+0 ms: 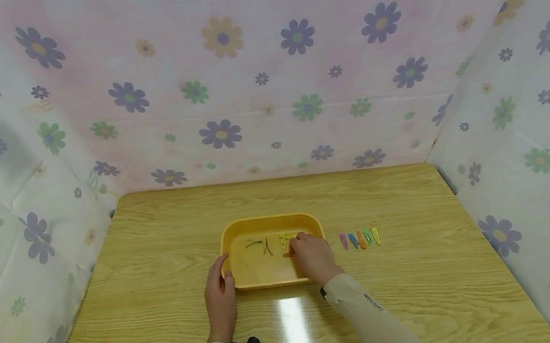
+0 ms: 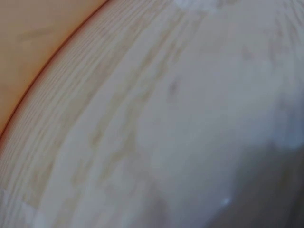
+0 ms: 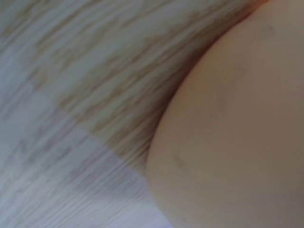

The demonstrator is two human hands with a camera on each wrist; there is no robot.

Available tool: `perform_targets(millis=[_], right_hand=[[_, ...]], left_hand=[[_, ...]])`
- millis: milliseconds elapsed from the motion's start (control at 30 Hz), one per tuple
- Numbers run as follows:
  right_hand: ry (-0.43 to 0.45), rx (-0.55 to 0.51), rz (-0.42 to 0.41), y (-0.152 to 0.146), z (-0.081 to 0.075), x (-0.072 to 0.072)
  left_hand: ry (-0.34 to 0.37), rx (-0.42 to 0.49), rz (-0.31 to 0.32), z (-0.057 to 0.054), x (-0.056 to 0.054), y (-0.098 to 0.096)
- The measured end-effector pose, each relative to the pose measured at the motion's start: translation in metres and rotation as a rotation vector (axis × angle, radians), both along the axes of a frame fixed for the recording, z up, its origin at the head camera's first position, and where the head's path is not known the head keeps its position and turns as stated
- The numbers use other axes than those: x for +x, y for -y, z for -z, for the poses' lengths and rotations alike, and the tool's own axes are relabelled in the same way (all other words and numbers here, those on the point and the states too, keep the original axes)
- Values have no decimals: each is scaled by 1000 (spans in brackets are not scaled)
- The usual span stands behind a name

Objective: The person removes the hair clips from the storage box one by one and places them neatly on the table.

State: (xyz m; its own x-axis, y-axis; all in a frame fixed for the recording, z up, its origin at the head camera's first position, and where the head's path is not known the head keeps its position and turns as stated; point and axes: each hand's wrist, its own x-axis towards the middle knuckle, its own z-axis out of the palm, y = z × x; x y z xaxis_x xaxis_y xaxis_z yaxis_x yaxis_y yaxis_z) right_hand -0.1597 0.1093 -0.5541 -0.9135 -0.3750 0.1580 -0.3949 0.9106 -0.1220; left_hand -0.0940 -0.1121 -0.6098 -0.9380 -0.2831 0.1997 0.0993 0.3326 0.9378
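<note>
Inside the tray [image 1: 262,271] at right, the right grip [image 1: 314,255] bends beside an orange clip [image 1: 287,254] and yellow clips [image 1: 282,240], any hold hidden; the left grip [image 1: 220,298], loosely extended, touches the tray's left rim.

head: fwd+down, wide | L/R wrist: v. close | shared: tbl [image 1: 423,268]

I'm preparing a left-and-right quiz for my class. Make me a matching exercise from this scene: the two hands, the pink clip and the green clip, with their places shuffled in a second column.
Things:
1. Left hand
2. Right hand
3. Pink clip
4. Green clip

Places:
A. Second from the right in the row of clips
B. At the tray's left side
C. Left end of the row
D. Reaching into the tray's right part

Pairs: 1-B, 2-D, 3-C, 4-A
</note>
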Motion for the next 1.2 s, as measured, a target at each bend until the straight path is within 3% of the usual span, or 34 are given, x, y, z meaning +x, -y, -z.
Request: perform_targets(millis=[67,300,567,900,1200], right_hand=[[-6,7,-4,0,0,0],[0,43,6,0,0,-1],[25,47,1,0,1,1],[39,-35,-4,-2,2,0],[47,-125,34,-2,2,1]], left_hand=[[11,-1,-4,-3,1,-1],[3,-13,7,-35,11,-8],[11,-15,0,-33,11,-7],[18,-14,-5,-29,10,-7],[16,-8,-10,-2,1,-2]])
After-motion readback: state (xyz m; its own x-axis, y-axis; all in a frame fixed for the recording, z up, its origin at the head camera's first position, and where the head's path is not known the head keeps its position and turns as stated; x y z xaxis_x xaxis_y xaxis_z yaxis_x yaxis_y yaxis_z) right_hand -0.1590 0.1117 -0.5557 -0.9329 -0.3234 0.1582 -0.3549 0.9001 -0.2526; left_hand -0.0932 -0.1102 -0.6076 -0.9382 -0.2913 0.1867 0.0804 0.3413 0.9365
